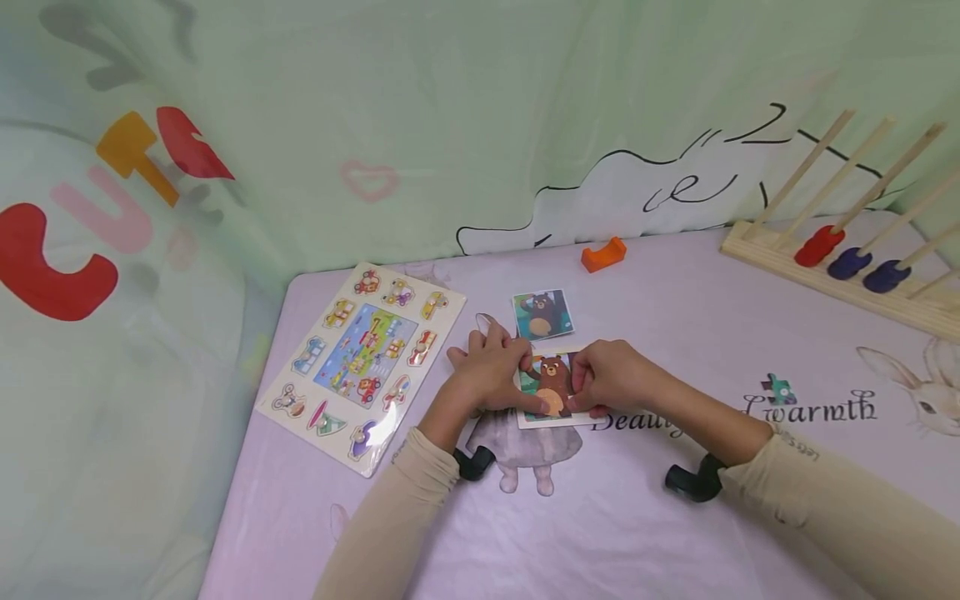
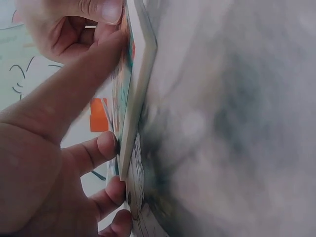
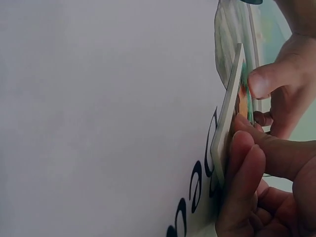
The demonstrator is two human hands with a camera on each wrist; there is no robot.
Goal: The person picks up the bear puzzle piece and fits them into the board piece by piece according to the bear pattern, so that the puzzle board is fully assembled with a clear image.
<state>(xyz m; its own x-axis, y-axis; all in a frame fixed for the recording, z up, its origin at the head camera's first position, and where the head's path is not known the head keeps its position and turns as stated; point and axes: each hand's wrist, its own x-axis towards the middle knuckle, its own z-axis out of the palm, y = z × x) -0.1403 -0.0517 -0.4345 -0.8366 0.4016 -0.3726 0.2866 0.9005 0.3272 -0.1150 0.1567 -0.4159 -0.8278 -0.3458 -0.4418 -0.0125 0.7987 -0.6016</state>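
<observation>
A small bear jigsaw puzzle [image 1: 552, 375] in a pale wooden tray lies mid-table between both hands. My left hand [image 1: 486, 371] holds its left side, thumb across the bear's belly and fingers around the far left edge. At its right side my right hand [image 1: 611, 375] grips with thumb and curled fingers. In the right wrist view the right thumb lies on the picture, fingertips by the tray's edge [image 3: 227, 121]. Whether a loose piece sits under those fingers is hidden. Just beyond the tray lies a matching bear picture card [image 1: 542, 314].
Left stands a vehicle peg puzzle board [image 1: 442, 304]. An orange block [image 1: 603, 255] lies at the back, and a wooden bead-and-rod rack [image 1: 840, 283] stands back right. A loose green jigsaw piece [image 1: 778, 389] lies to the right. Fabric hangs behind the table.
</observation>
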